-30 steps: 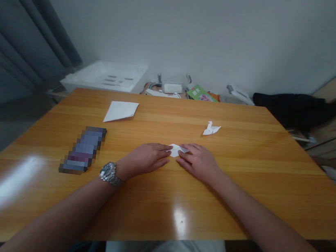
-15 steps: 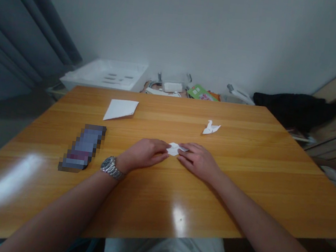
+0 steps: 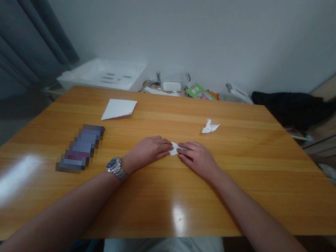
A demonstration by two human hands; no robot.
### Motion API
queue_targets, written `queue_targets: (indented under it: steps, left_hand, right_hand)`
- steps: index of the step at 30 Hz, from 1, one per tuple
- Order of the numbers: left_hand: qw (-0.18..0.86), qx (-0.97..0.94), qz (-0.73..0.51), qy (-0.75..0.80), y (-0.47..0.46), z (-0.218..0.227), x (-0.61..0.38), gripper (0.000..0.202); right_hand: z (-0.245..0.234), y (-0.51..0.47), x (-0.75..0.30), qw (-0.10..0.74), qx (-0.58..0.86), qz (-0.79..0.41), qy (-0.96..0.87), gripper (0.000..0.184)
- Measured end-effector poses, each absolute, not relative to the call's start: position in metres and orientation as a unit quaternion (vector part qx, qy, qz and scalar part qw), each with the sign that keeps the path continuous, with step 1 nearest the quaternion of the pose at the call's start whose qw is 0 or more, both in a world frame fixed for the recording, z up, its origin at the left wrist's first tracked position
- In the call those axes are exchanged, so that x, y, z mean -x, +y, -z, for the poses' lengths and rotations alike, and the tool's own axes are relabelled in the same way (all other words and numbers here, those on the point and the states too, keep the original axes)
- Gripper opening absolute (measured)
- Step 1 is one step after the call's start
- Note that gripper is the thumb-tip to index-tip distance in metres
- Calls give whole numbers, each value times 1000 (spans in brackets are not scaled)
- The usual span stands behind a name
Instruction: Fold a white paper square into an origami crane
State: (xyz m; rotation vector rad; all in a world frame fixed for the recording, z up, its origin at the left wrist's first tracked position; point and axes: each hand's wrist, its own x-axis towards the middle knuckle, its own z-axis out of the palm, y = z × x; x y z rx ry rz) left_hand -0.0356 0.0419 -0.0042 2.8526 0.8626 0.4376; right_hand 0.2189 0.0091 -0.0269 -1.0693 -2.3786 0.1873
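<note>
A small folded piece of white paper lies on the wooden table between my two hands. My left hand, with a metal watch at its wrist, has its fingertips closed on the paper's left side. On the opposite side, my right hand grips the paper between thumb and fingers. Both hands cover part of the paper, so its full outline is hidden. Beyond my right hand stands a white origami bird with a raised neck.
A stack of white paper lies toward the back left of the table. Nearer me on the left is a blurred-out phone. Past the far edge are a white tray, a green booklet and dark cloth.
My left hand has moved slightly right and its fingers now cover more of the folded paper. My right hand stays almost still. The whole view has shifted a little.
</note>
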Motion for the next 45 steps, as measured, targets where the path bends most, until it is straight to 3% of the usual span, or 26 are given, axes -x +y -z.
queue_targets:
  steps: [16, 27, 45]
  left_hand:
    - [52, -960, -129, 242, 40, 1, 40, 32]
    - [58, -959, -151, 232, 42, 4, 41, 28]
    - [75, -951, -180, 241, 41, 7, 40, 25]
  right_hand:
    - [29, 14, -220, 267, 359, -82, -890, 18]
    - [33, 23, -228, 230, 263, 28, -937, 18]
    - [30, 17, -219, 259, 332, 5, -907, 20]
